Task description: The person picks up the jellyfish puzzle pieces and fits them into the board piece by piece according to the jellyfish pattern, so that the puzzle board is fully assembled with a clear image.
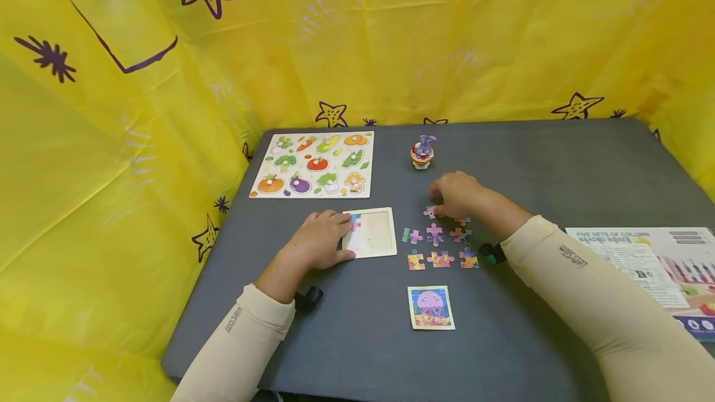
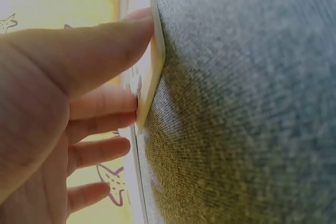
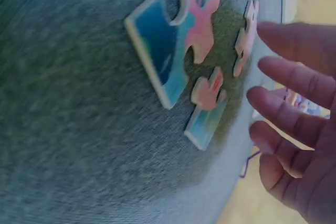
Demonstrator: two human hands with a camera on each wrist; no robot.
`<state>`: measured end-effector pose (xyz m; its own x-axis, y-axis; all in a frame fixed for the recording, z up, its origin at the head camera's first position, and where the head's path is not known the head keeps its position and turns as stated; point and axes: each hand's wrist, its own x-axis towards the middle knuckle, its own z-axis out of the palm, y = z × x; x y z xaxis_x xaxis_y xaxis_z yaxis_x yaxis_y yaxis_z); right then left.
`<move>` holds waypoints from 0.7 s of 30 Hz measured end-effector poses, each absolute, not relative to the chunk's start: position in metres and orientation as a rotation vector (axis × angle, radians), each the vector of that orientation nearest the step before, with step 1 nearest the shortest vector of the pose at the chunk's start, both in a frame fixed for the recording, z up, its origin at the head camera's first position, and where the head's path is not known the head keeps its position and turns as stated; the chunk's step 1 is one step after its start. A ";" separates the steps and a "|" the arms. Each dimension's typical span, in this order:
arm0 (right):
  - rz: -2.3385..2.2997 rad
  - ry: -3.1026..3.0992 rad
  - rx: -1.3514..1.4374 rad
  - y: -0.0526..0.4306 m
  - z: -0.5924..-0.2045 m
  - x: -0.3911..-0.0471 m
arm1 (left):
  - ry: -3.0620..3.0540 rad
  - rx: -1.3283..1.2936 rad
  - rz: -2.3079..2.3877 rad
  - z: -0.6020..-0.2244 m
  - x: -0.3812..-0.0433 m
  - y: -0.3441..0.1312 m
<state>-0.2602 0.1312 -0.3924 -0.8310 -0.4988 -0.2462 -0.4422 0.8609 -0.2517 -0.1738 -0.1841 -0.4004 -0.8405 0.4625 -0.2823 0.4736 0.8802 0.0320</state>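
Note:
My left hand [image 1: 318,239] rests at the left side of a shallow wooden puzzle tray [image 1: 377,237]. Its thumb lies straight over the near corner, and its fingers touch the left edge. In the tray's upper left sits a blue-and-pink puzzle piece [image 1: 355,222], partly covered by fingertips. My right hand [image 1: 458,196] hovers over the far row of loose puzzle pieces, overlapping some of them. In the right wrist view its relaxed fingers hold nothing, the fingertips close to a pink puzzle piece [image 3: 245,40]. A larger blue-and-pink piece [image 3: 202,30] lies flat beside that one.
Several loose pieces, such as an orange one [image 1: 416,261], lie in rows right of the tray. A jellyfish picture card [image 1: 431,308] lies nearer. Behind are a vegetable board [image 1: 339,157] and a small rabbit figurine [image 1: 422,154]. A printed box [image 1: 642,272] is at right.

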 end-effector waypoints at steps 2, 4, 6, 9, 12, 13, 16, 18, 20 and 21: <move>-0.271 2.719 -0.730 0.135 -0.394 -0.259 | 2.787 0.706 -0.069 -0.401 -0.174 -0.183; -0.282 2.715 -0.763 0.137 -0.396 -0.259 | 2.803 0.700 -0.083 -0.401 -0.174 -0.182; -0.303 2.713 -0.806 0.139 -0.399 -0.258 | 2.812 0.679 -0.079 -0.401 -0.174 -0.182; -0.337 2.704 -0.861 0.139 -0.402 -0.259 | 2.797 0.650 -0.058 -0.401 -0.175 -0.184; -0.367 2.695 -0.881 0.140 -0.404 -0.259 | 2.772 0.661 -0.028 -0.402 -0.176 -0.185; -0.371 2.695 -0.884 0.140 -0.404 -0.260 | 2.764 0.674 -0.021 -0.402 -0.176 -0.185; -0.393 2.710 -0.873 0.138 -0.403 -0.258 | 2.753 0.713 -0.010 -0.403 -0.177 -0.187; -0.423 2.728 -0.900 0.134 -0.400 -0.256 | 2.753 0.727 -0.007 -0.403 -0.178 -0.187; -0.452 2.747 -0.974 0.126 -0.397 -0.254 | 2.749 0.732 -0.007 -0.402 -0.178 -0.188; -0.462 2.754 -1.026 0.121 -0.396 -0.252 | 2.748 0.733 -0.010 -0.402 -0.178 -0.187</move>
<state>-0.2522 0.1211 -0.3958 -0.7499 -0.6599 -0.0469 -0.6085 0.7159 -0.3423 -0.1782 -0.1875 -0.4017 -0.8261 0.4860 -0.2851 0.4881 0.8701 0.0690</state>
